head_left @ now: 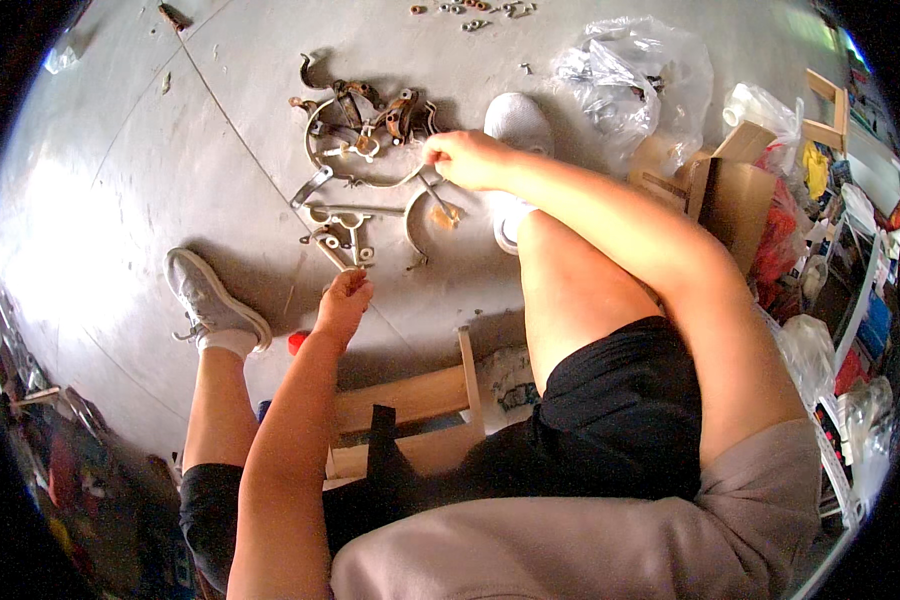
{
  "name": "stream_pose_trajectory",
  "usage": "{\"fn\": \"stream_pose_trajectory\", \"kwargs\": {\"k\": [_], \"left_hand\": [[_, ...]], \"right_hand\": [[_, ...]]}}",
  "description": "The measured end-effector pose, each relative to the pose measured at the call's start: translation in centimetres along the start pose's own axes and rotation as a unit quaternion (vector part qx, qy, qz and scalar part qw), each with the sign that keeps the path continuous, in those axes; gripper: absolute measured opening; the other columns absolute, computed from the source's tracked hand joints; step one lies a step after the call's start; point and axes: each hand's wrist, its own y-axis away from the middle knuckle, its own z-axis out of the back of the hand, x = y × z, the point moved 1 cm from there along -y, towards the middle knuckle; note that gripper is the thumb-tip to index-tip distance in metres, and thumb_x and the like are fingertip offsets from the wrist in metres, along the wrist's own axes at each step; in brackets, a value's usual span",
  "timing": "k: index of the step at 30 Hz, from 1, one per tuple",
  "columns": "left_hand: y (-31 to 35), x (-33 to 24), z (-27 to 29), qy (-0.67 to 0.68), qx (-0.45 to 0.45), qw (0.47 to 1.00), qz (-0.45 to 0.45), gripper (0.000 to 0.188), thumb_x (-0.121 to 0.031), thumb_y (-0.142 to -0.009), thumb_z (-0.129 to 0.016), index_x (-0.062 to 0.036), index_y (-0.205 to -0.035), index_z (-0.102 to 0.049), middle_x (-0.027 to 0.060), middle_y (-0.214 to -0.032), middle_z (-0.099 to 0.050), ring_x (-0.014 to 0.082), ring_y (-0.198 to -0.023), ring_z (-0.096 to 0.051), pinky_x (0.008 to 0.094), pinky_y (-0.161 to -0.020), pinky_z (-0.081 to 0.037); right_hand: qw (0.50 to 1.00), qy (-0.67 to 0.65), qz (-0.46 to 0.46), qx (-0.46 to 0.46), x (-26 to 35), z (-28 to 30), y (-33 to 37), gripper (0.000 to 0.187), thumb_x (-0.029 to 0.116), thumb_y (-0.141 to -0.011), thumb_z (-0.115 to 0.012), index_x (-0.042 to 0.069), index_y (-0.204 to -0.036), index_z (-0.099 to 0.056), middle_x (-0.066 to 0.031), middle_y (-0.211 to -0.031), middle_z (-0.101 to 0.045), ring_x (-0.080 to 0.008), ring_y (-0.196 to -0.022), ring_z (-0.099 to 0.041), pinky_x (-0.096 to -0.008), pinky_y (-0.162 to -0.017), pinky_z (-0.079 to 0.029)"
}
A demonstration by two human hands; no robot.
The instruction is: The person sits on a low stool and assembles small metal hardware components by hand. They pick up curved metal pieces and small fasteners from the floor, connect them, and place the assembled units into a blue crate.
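My left hand [346, 302] is closed at the near end of a pale metal bar [331, 254], low over the floor. Beside that bar lies a small bracket with round holes [348, 222]. My right hand [464, 160] is closed, its fingertips at the end of a large curved metal band [386, 182]; what they pinch is hidden. Below the right fingers, a thin rod [432, 192] slants toward a rusty orange piece [445, 216]. A second curved band [411, 230] lies between my hands. Rusty metal brackets [355, 100] are heaped beyond them.
Small nuts and bolts [470, 12] lie at the far edge. A clear plastic bag [635, 85] and cardboard box [735, 190] stand right. My shoes [210, 290] flank the parts. Beneath me is a wooden stool [400, 400], with a red object [297, 342] near it.
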Motion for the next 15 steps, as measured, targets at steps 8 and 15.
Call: {"fn": "stream_pose_trajectory", "kwargs": {"k": [8,15], "left_hand": [[0.7,0.8,0.1,-0.005,0.011,1.0,0.021,0.035,-0.016,-0.081,-0.057,-0.0004,-0.112,-0.05,0.0053,-0.095,-0.057,0.0122,-0.08,-0.051,0.0255,-0.071,-0.043],[0.4,0.3,-0.7,-0.056,0.008,0.998,-0.022,0.033,-0.017,-0.082,-0.055,-0.0001,-0.11,-0.052,0.0079,-0.097,-0.058,0.0159,-0.088,-0.054,0.0278,-0.081,-0.042]], "right_hand": [[0.944,0.279,0.094,-0.151,2.2,0.8,-5.3,0.022,0.024,-0.088,-0.034,0.013,-0.1,-0.048,-0.0136,-0.098,-0.048,-0.0287,-0.095,-0.053,-0.0406,-0.077,-0.045],[0.977,0.187,0.081,-0.07,1.5,2.6,-4.4,0.03,0.023,-0.07,-0.067,0.007,-0.094,-0.057,-0.0109,-0.095,-0.059,-0.0294,-0.089,-0.057,-0.0376,-0.075,-0.045]]}}
